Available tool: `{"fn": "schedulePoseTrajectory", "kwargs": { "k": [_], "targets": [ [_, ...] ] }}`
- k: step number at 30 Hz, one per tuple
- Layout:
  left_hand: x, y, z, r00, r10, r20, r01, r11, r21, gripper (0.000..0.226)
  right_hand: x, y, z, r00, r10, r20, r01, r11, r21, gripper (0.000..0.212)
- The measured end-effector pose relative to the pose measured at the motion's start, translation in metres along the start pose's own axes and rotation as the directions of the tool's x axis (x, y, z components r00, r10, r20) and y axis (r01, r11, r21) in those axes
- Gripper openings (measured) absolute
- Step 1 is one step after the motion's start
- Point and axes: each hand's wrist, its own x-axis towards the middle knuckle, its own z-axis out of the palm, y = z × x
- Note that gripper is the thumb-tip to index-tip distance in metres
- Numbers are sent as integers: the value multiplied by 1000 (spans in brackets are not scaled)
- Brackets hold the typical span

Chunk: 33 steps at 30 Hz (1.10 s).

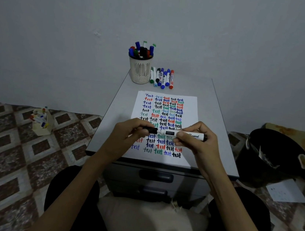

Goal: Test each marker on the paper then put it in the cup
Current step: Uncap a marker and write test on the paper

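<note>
Both hands' grips clamped on black marker point(172, 133) (horizontal) over paper point(192, 108), left hand point(130, 132), right hand point(196, 140), cup point(139, 71) well beyond

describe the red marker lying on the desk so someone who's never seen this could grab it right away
On the grey desk, look to the far end where the white mesh cup stands. A row of loose markers lies just right of it. The red marker is the last one on the right, the only one there with a red cap and body.
</note>
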Motion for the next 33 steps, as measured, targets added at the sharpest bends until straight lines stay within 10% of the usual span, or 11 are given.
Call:
{"fn": "schedulePoseTrajectory", "kwargs": {
  "k": [19,33],
  "targets": [
    [-3,6,6,990,98,100,-109,988,106,27,-3,15,9,966,-26,257,152,862,-484,10],
    [2,18,5,944,-328,19,315,888,-335,29,1,17,22,953,-40,301,171,890,-423,15]
  ]
}}
